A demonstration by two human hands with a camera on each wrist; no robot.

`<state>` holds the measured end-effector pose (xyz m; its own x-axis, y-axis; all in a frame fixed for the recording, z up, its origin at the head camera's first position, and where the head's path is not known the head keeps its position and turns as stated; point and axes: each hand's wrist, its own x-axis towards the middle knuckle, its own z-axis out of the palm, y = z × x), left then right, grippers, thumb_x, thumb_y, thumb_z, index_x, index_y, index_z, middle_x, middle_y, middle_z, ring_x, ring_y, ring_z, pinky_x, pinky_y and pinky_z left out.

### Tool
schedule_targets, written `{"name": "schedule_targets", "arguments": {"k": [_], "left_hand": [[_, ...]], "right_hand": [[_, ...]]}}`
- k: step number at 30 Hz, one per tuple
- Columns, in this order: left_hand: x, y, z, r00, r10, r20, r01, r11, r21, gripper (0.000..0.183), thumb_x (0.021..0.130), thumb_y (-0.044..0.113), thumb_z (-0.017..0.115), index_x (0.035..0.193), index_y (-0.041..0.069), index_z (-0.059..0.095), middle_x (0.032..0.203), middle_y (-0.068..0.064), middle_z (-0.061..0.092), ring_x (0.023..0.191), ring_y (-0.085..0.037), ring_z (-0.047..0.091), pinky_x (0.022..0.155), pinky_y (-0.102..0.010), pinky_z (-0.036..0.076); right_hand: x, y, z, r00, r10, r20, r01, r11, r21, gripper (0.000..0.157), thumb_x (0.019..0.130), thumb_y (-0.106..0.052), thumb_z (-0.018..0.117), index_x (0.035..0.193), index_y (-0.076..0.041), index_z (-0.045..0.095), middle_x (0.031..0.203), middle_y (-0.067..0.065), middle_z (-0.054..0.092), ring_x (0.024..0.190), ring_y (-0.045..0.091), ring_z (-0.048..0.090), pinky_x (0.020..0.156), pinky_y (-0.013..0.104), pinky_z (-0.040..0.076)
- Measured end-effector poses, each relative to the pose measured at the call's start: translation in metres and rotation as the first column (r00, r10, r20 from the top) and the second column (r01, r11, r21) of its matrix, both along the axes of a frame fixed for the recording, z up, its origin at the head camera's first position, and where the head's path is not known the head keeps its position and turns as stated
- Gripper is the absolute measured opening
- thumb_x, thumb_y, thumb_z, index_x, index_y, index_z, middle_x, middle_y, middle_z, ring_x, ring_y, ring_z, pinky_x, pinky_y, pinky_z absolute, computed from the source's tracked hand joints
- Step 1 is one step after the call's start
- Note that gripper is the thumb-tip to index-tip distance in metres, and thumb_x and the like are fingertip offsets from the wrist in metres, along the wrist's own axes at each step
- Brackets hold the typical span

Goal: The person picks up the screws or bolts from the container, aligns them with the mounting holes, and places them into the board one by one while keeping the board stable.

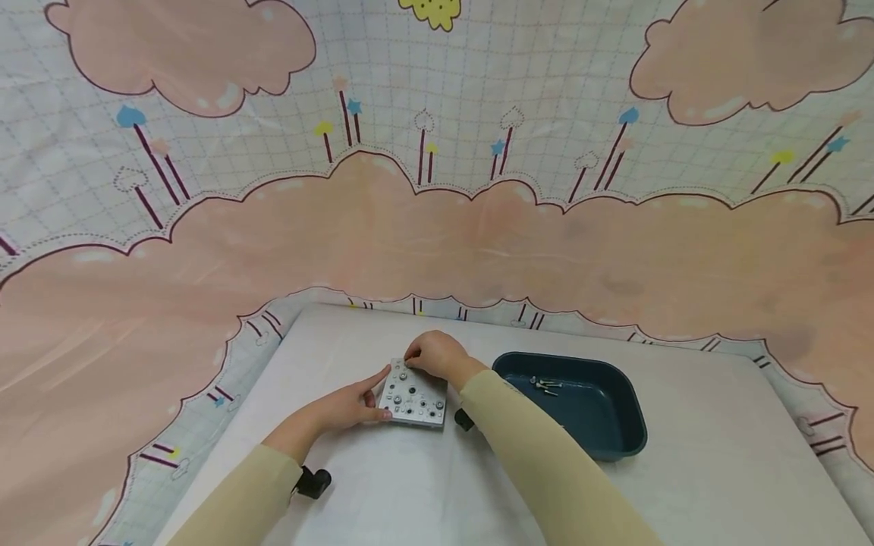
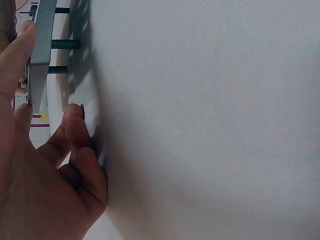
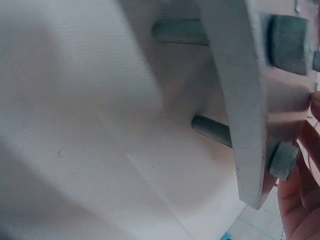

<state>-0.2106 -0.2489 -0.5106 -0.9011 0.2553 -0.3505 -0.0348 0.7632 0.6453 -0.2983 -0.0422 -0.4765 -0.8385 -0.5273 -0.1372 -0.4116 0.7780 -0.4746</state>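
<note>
A flat silver metal plate [image 1: 422, 400] with several holes is held above the white cloth. Several socket-head bolts [image 3: 290, 45] stand in it, their dark threaded shanks [image 2: 65, 44] poking out of the underside. My left hand [image 1: 344, 407] grips the plate's left side, index finger near the upper corner and thumb near the lower one; its other fingers curl beneath, off the plate. My right hand [image 1: 440, 356] is over the plate's top edge, fingers bent, pinching what appears to be a small bolt mostly hidden by the fingertips. A bolt head [image 3: 284, 161] sits close beside those fingers.
A dark blue-green tray [image 1: 624, 402] stands on the white-covered table [image 1: 710, 455], right of the plate and partly behind my right forearm. Several loose bolts [image 1: 546, 384] lie in it. A patterned cloud-print curtain [image 1: 437, 250] hangs behind the table.
</note>
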Motion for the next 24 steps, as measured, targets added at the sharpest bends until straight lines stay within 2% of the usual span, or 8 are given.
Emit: {"name": "schedule_targets", "arguments": {"k": [7, 12, 15, 19, 24], "left_hand": [[-0.001, 0.001, 0.002, 1.0, -0.002, 0.006, 0.003, 1.0, -0.005, 0.097, 0.081, 0.05, 0.078, 0.159, 0.031, 0.023, 0.093, -0.001, 0.054, 0.077, -0.018, 0.047, 0.072, -0.035, 0.037], [0.0, 0.003, 0.005, 1.0, -0.006, 0.004, 0.006, 1.0, -0.02, 0.096, 0.082, 0.049, 0.077, 0.159, 0.029, 0.023, 0.092, -0.001, 0.053, 0.079, -0.017, 0.048, 0.074, -0.036, 0.037], [0.0, 0.004, 0.006, 1.0, -0.011, 0.0, 0.011, 1.0, -0.024, 0.096, 0.083, 0.049, 0.077, 0.159, 0.029, 0.023, 0.092, -0.001, 0.052, 0.08, -0.017, 0.048, 0.075, -0.037, 0.037], [-0.001, 0.004, 0.005, 1.0, -0.006, 0.002, 0.006, 0.999, -0.039, 0.096, 0.083, 0.05, 0.077, 0.159, 0.03, 0.023, 0.093, -0.002, 0.052, 0.081, -0.017, 0.048, 0.076, -0.037, 0.037], [0.0, 0.004, 0.003, 1.0, 0.004, -0.002, -0.004, 0.999, -0.051, 0.096, 0.081, 0.052, 0.077, 0.159, 0.03, 0.024, 0.094, -0.002, 0.052, 0.081, -0.018, 0.048, 0.075, -0.037, 0.037]], "right_hand": [[0.0, 0.001, 0.001, 1.0, -0.006, 0.002, 0.006, 0.999, 0.034, 0.017, 0.094, -0.028, 0.07, 0.108, -0.022, 0.077, 0.104, -0.009, 0.07, 0.093, 0.008, 0.059, 0.093, 0.032, 0.046], [-0.001, 0.007, 0.01, 0.999, -0.023, 0.038, 0.023, 1.0, 0.002, 0.024, 0.093, -0.028, 0.071, 0.115, -0.02, 0.075, 0.099, -0.009, 0.07, 0.08, 0.007, 0.059, 0.079, 0.028, 0.049], [-0.002, 0.015, 0.019, 0.999, -0.03, 0.037, 0.03, 0.999, -0.019, 0.025, 0.093, -0.03, 0.071, 0.116, -0.021, 0.075, 0.097, -0.01, 0.07, 0.078, 0.006, 0.06, 0.075, 0.027, 0.049], [-0.003, 0.026, 0.032, 1.0, 0.0, 0.001, 0.0, 1.0, -0.026, 0.027, 0.093, -0.032, 0.071, 0.117, -0.02, 0.075, 0.104, -0.01, 0.071, 0.089, 0.008, 0.061, 0.082, 0.03, 0.049], [-0.003, 0.046, 0.049, 0.999, 0.035, 0.005, -0.035, 0.999, -0.025, 0.029, 0.094, -0.032, 0.07, 0.119, -0.019, 0.074, 0.111, -0.006, 0.07, 0.098, 0.012, 0.062, 0.084, 0.033, 0.05]]}}
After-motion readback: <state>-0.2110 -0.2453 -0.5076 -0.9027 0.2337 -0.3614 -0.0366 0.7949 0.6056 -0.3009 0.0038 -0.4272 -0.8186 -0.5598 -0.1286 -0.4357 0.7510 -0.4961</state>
